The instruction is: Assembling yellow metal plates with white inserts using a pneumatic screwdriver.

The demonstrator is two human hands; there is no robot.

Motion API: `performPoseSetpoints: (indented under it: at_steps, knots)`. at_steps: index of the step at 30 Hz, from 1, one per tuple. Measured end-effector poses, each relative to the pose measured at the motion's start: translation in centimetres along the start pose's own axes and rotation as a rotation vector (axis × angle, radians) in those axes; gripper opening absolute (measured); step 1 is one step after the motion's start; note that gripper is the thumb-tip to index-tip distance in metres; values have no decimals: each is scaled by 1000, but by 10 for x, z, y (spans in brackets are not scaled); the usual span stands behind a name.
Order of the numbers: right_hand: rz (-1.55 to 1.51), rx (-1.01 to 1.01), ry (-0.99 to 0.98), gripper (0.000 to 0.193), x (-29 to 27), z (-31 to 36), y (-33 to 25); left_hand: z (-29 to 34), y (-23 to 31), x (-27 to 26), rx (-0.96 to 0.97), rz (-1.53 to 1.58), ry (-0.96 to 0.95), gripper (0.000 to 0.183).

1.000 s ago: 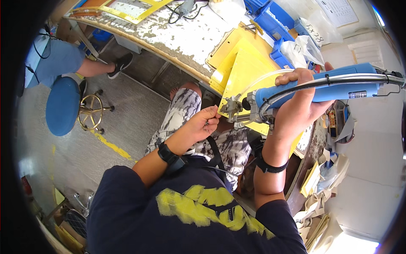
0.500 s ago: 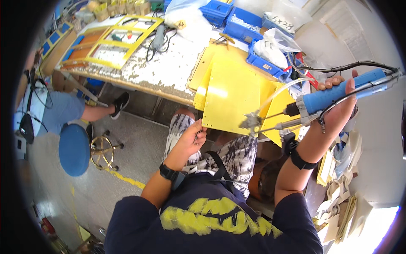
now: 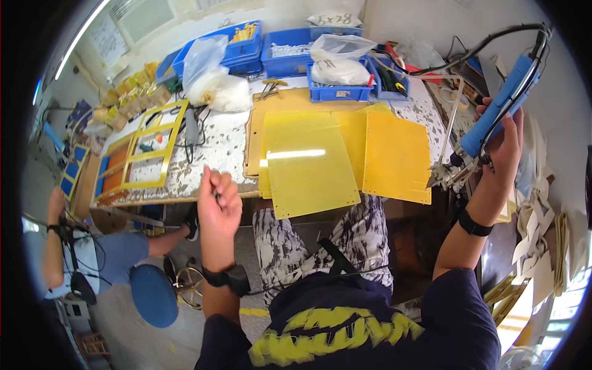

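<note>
My right hand (image 3: 509, 145) is wrapped round a blue electric screwdriver (image 3: 496, 111). Its metal head (image 3: 453, 176) tilts down to the left, beside the right edge of a yellow sheet (image 3: 398, 154) with small holes along its border. My left hand (image 3: 220, 200) is raised at the table's front edge, fingers curled in; a small dark spot shows among them, too little to name. It touches no sheet. Between my hands a glossy yellow sheet (image 3: 311, 166) lies over others, its near end jutting past the table edge above my legs.
Blue bins (image 3: 287, 52) with small white parts line the back, with a bag of white parts (image 3: 219, 86) beside them. A yellow frame (image 3: 157, 145) lies at left. A person (image 3: 74, 246) and a blue stool (image 3: 153, 296) are left. A cable (image 3: 475, 52) runs from the screwdriver.
My left hand has left the sheet's near corner and moved left. The screwdriver has swung right, more upright, its head now away from the top sheet. My view has shifted.
</note>
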State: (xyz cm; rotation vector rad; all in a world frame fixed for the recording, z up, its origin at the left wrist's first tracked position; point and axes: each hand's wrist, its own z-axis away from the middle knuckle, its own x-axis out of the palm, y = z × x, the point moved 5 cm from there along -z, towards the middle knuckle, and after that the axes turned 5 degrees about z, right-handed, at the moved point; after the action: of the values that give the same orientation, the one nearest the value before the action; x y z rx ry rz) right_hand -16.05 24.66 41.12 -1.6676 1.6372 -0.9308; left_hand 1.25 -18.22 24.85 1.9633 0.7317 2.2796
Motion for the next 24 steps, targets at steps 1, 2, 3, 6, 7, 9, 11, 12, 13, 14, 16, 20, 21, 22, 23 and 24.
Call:
performPoseSetpoints:
  at_steps: [1, 2, 3, 6, 7, 9, 11, 12, 13, 14, 16, 20, 21, 22, 23, 24]
  knots:
    - [-80, 28, -14, 38, 1, 1, 14, -9, 6, 16, 3, -62, -26, 33]
    - [-87, 30, 1, 38, -2, 2, 15, -26, 9, 35, -3, -118, -69, 32]
    - [-62, 48, 12, 39, -4, 6, 15, -45, 8, 51, -26, -171, -118, 31]
    - [-29, 98, 52, 43, -22, 16, 21, -99, -8, 97, -55, -293, -112, 29]
    - [-14, 121, 72, 44, -30, 19, 25, -117, -19, 109, -99, -367, -133, 27]
    - [-55, 177, 111, 45, -49, 27, 38, -150, -43, 127, -150, -450, -158, 25]
    - [-57, 122, 135, 44, -68, 31, 46, -180, -63, 137, 3, -1015, -272, 24]
    - [-55, 61, 143, 44, -74, 31, 48, -196, -71, 136, 7, -1022, -274, 24]
    - [-34, 41, 113, 41, -76, 35, 47, -210, -81, 133, -53, -1044, -294, 24]
    - [-37, 34, 116, 41, -84, 39, 49, -220, -91, 135, -114, -1063, -319, 24]
    - [27, 128, 393, 38, -117, 54, 67, -234, -103, 144, -108, -1020, -289, 28]
    - [102, 119, 461, 36, -136, 71, 78, -264, -110, 137, -209, -656, -146, 30]
    - [92, 186, 480, 36, -140, 76, 84, -270, -112, 133, -222, -593, -99, 29]
    - [82, 253, 498, 36, -144, 80, 90, -277, -112, 129, -225, -600, -93, 29]
    - [55, 284, 504, 35, -147, 84, 99, -283, -113, 124, -255, -737, -116, 28]
    - [56, 292, 505, 35, -149, 90, 109, -288, -116, 118, -285, -874, -139, 27]
